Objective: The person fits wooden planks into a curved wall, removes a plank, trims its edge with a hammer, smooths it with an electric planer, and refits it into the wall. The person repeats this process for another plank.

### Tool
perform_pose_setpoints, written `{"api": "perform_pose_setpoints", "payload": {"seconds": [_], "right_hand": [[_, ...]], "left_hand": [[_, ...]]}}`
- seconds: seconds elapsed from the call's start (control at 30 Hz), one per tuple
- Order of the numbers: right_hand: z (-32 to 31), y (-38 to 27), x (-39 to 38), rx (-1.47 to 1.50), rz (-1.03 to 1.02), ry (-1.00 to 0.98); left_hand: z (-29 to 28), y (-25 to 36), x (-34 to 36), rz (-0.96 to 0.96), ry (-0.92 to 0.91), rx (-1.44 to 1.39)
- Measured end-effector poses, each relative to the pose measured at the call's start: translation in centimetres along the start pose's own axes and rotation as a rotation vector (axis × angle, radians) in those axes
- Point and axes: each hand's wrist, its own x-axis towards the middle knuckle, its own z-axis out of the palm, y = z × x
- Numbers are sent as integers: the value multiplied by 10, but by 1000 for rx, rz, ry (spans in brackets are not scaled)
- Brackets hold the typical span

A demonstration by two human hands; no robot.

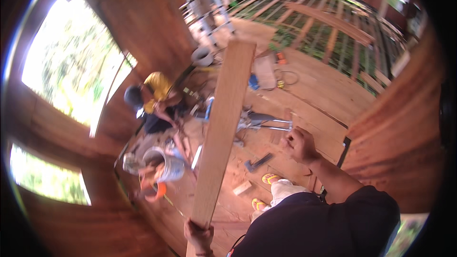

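Observation:
A long, flat wooden plank (223,123) rises diagonally through the middle of the head view. My left hand (199,235) grips it near its lower end, fingers wrapped around the edge. To the right, apart from the plank, my right hand (300,145) is raised with its fingers curled closed; whether anything small is inside is hidden. Below that hand, a hammer (259,162) with a dark handle lies on the wooden floor (271,200). Closer to my feet is a small wood block (242,188). Behind the plank, a tool or stand with metal bars (273,123) is partly covered and blurred.
A person in a yellow shirt (159,85) crouches at the left. Near them stand a filled bucket (170,166) and an orange container (154,192). A ladder (216,7) with someone beside it is farther back. Open floor joists (340,33) with gaps span the far right.

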Motion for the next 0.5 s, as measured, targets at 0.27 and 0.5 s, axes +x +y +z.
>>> {"api": "perform_pose_setpoints", "payload": {"seconds": [0.27, 0.5], "right_hand": [[-127, -63, -22, -416, -264, -40], [-159, 12, -123, -472, 96, -30]], "left_hand": [[-50, 36, 104, 585, -111, 252], [-60, 180, 176, 1068, -69, 495]]}}
